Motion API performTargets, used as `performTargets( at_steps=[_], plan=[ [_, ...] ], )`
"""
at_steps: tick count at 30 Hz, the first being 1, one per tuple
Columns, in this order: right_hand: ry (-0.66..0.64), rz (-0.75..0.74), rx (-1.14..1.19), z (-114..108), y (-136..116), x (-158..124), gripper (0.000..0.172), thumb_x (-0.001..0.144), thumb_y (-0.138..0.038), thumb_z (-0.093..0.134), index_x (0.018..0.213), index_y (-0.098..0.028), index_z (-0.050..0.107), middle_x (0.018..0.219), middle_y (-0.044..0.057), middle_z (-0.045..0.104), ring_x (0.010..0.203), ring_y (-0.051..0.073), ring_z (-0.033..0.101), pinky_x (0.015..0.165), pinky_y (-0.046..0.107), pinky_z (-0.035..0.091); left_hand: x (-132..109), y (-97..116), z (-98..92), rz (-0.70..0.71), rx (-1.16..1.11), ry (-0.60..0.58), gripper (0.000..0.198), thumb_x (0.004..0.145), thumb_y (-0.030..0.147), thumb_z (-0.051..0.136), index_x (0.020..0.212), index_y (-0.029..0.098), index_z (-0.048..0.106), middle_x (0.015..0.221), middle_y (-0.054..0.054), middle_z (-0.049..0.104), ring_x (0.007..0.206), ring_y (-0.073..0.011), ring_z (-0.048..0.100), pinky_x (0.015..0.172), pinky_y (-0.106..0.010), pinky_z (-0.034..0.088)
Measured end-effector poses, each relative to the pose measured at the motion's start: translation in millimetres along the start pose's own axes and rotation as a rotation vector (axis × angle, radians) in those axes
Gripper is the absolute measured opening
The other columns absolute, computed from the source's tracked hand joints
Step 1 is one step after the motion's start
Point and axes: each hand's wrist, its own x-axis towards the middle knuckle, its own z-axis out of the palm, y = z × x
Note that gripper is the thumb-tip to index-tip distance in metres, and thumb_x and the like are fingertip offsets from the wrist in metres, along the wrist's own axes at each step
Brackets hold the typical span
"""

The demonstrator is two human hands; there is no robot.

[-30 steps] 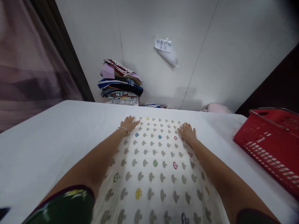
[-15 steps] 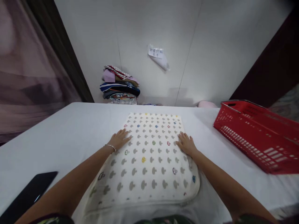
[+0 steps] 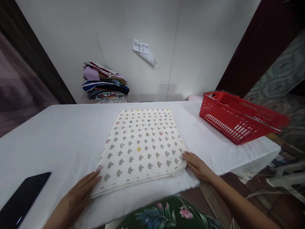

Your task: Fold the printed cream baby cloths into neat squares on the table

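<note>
1. Hands, fingers extended and close together. The left hand [image 3: 76, 198], at 8 o'clock from the cloth's centre, lies flat with its fingertips on the near-left edge. The right hand [image 3: 199, 167], at 4 o'clock, has its fingertips on the near-right corner; whether its thumb grips from below cannot be told.
2. Pale panelled wall [image 3: 197, 47], spanning the background at 12 o'clock, with vertical seams.
3. Table [image 3: 69, 136], draped in a white covering, which bears the cloth.
4. Pink sheer curtain [image 3: 11, 86], hanging at 10 o'clock.
5. Mushroom-print cloth [image 3: 144, 136], off-white, spread flat at the clock's centre. Most motifs are grey, a few coloured; layered edges show along the near side, close to the table's front edge.
6. Red perforated plastic basket [image 3: 228, 119], with metal handles, standing on the table between 2 and 3 o'clock, apart from the cloth.
7. Dark green floral garment [image 3: 166, 214], worn by the person, at 5 o'clock.
8. Stack of folded textiles [image 3: 105, 84], at 11 o'clock, beyond the table's far edge.
9. Black slab-like device [image 3: 25, 198], lying at 8 o'clock beyond the left hand.
10. Handwritten paper label [image 3: 140, 47], fixed to the wall at 12 o'clock.
</note>
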Motion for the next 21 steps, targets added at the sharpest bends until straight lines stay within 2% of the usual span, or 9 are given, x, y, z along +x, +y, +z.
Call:
performTargets(
  at_steps=[3, 6, 9, 13, 17, 21],
  plan=[
    [-0.054, -0.062, -0.047, -3, 0, -9, 0.054, 0.083, -0.013, 0.041, 0.137, -0.023, 0.040, 0.141, 0.007, 0.040, 0.134, 0.021, 0.030, 0.108, 0.046, 0.030, -18, -1, -0.1, 0.089, 0.024, -0.009, 0.052, 0.082, 0.025, 0.040, 0.131, 0.042, 0.044, 0.135, 0.008, 0.048, 0.117, -0.0209, 0.053, 0.095, -0.032, 0.050],
    [-0.103, -0.087, -0.121, -7, -2, -7, 0.058, 0.077, -0.011, 0.045, 0.134, -0.020, 0.043, 0.141, 0.009, 0.041, 0.134, 0.023, 0.031, 0.107, 0.048, 0.030, -23, 2, -0.9, 0.120, 0.043, -0.004, 0.059, 0.080, 0.024, 0.043, 0.136, 0.041, 0.037, 0.136, 0.006, 0.047, 0.119, -0.0210, 0.051, 0.097, -0.032, 0.049],
    [-0.120, -0.084, -0.209, -10, -9, 1, 0.051, 0.078, -0.013, 0.047, 0.129, -0.020, 0.048, 0.135, 0.011, 0.047, 0.129, 0.025, 0.037, 0.105, 0.048, 0.031, -17, 10, -4.1, 0.132, 0.048, 0.019, 0.059, 0.079, 0.029, 0.047, 0.137, 0.038, 0.036, 0.138, 0.003, 0.046, 0.122, -0.0224, 0.048, 0.100, -0.035, 0.046],
    [-0.136, -0.099, -0.295, -16, -16, 15, 0.042, 0.083, -0.012, 0.044, 0.123, -0.023, 0.052, 0.125, 0.010, 0.055, 0.120, 0.022, 0.047, 0.104, 0.048, 0.030, -3, 20, -9.2, 0.140, 0.089, 0.034, 0.053, 0.078, 0.033, 0.051, 0.131, 0.035, 0.045, 0.133, 0.002, 0.051, 0.122, -0.0222, 0.048, 0.100, -0.036, 0.045],
    [-0.144, -0.147, -0.335, -16, -15, 24, 0.040, 0.086, -0.011, 0.040, 0.121, -0.025, 0.053, 0.117, 0.009, 0.059, 0.110, 0.019, 0.052, 0.104, 0.050, 0.027, 5, 28, -11.4, 0.133, 0.113, 0.026, 0.052, 0.077, 0.023, 0.046, 0.128, 0.031, 0.049, 0.131, 0.002, 0.053, 0.121, -0.0199, 0.049, 0.100, -0.034, 0.045],
    [-0.058, -0.188, -0.373, -8, -7, 25, 0.039, 0.086, -0.010, 0.040, 0.120, -0.024, 0.054, 0.114, 0.009, 0.060, 0.108, 0.019, 0.053, 0.103, 0.049, 0.029, 7, 31, -10.8, 0.143, 0.151, 0.037, 0.056, 0.073, 0.014, 0.042, 0.127, 0.028, 0.050, 0.130, 0.002, 0.054, 0.121, -0.0181, 0.049, 0.101, -0.032, 0.044]
  ],
)
